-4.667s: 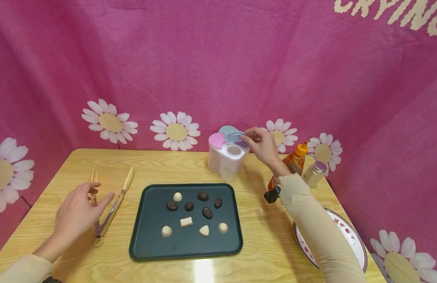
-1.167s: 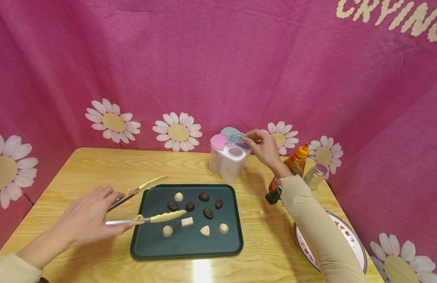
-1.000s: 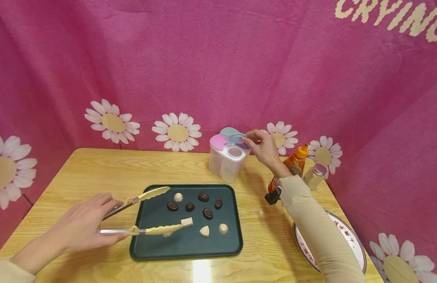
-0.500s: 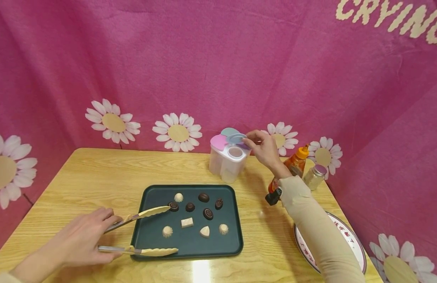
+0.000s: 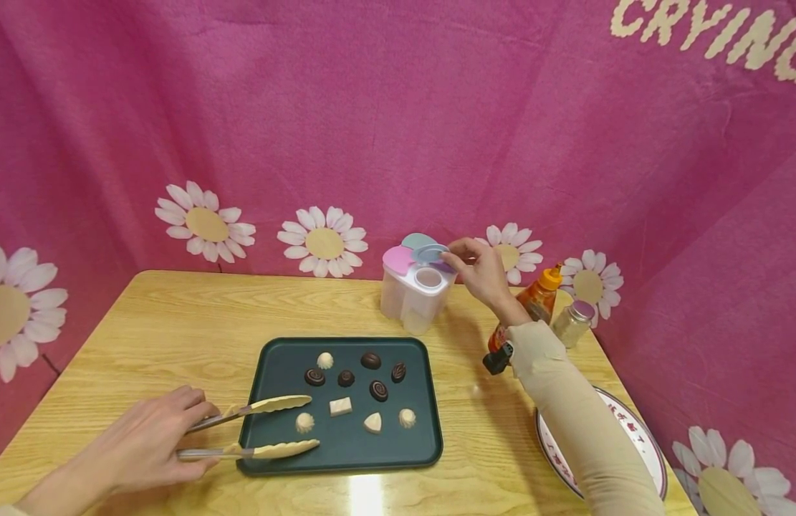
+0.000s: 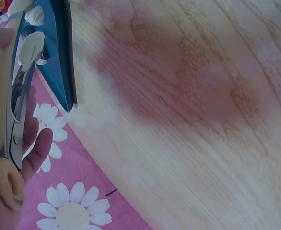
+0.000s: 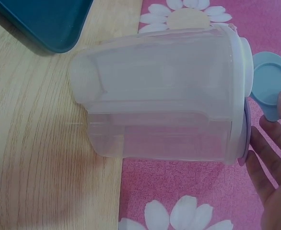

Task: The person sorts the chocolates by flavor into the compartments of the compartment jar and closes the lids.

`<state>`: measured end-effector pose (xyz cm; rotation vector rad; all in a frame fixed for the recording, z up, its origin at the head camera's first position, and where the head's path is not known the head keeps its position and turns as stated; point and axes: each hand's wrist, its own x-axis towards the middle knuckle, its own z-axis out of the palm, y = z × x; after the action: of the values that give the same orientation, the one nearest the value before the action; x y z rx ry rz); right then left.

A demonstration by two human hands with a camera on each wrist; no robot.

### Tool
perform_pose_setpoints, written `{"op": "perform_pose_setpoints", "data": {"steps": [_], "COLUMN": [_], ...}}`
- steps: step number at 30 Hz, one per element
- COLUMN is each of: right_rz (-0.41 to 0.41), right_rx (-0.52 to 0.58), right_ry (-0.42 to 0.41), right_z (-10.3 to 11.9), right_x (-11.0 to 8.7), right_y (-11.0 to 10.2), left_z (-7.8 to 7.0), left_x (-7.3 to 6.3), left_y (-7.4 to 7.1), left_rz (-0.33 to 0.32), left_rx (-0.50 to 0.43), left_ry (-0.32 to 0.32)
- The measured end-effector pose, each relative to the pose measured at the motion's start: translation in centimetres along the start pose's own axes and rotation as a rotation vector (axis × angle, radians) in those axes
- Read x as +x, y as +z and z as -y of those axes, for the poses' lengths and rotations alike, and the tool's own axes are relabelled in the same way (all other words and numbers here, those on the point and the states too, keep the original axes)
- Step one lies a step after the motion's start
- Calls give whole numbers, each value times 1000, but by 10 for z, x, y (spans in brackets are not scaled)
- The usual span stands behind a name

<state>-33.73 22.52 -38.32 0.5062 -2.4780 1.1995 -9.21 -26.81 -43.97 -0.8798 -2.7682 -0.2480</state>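
My left hand (image 5: 149, 441) grips food tongs (image 5: 275, 450) with pale scalloped tips. The spread tips hang over the left of the dark green tray (image 5: 346, 455), one on either side of a white swirl chocolate (image 5: 304, 423); whether they touch it I cannot tell. Several dark and white chocolates (image 5: 379, 390) lie on the tray. At the back, my right hand (image 5: 480, 272) pinches the raised blue flap lid (image 5: 430, 252) of a clear plastic container (image 5: 418, 308). Below that flap a round opening shows. In the right wrist view, thumb and finger hold the flap (image 7: 272, 79).
Right of the container stand a sauce bottle (image 5: 541, 290) with an orange cap, partly behind my right forearm, and a glass jar (image 5: 573, 324) with a purple lid. A plate (image 5: 652, 459) with red writing lies partly under that sleeve. A pink curtain (image 5: 398, 143) hangs behind the table.
My left hand has picked the tongs up from the table, brought them over the tray and lowered them towards its near left; the tips have drawn closer together. The right hand stays on the flap.
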Motion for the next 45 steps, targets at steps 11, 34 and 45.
{"op": "perform_pose_setpoints", "data": {"steps": [11,34,45], "right_rz": [13,15,14], "right_rx": [5,1,7], "right_ry": [-6,-18,-18], "right_z": [1,2,1], "right_x": [2,2,1], "right_y": [1,2,0], "left_z": [3,-1,-8], "left_x": [0,65,127], "left_y": [3,-22,-18], "left_rz": [-43,-119,-43], "left_rx": [-17,18,-20], "left_ry": [35,82,-16]}}
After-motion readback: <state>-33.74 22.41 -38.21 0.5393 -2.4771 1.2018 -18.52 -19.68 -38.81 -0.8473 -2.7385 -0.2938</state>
